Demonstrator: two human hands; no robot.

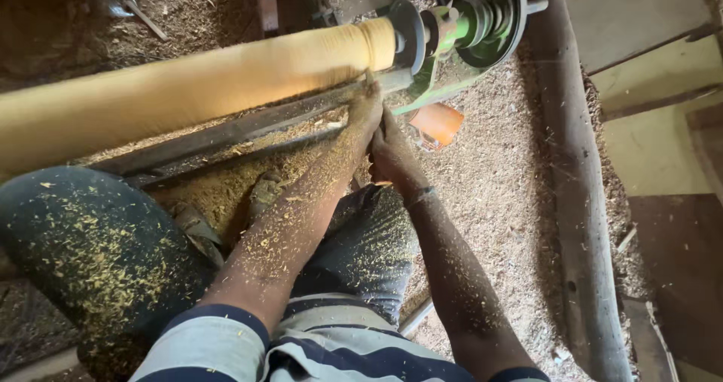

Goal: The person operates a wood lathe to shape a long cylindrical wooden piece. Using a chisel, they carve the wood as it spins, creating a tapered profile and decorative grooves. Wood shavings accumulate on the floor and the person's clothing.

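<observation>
A long pale yellow wooden cylinder (196, 80) lies mounted on a green lathe (467, 32), running from the left edge to the headstock at top centre. My left hand (363, 111) reaches up to the dark metal tool rest (226, 133) and grips a turning tool whose tip meets the wood near the right end. My right hand (392, 152) sits just below and behind it, closed on the same tool's handle. Both forearms are dusted with sawdust.
Sawdust covers the floor and my dark trousers (98, 254). A thick grey pipe or log (580, 201) runs down the right side. An orange scrap (438, 123) lies below the headstock. Wooden boards (648, 58) sit at the right.
</observation>
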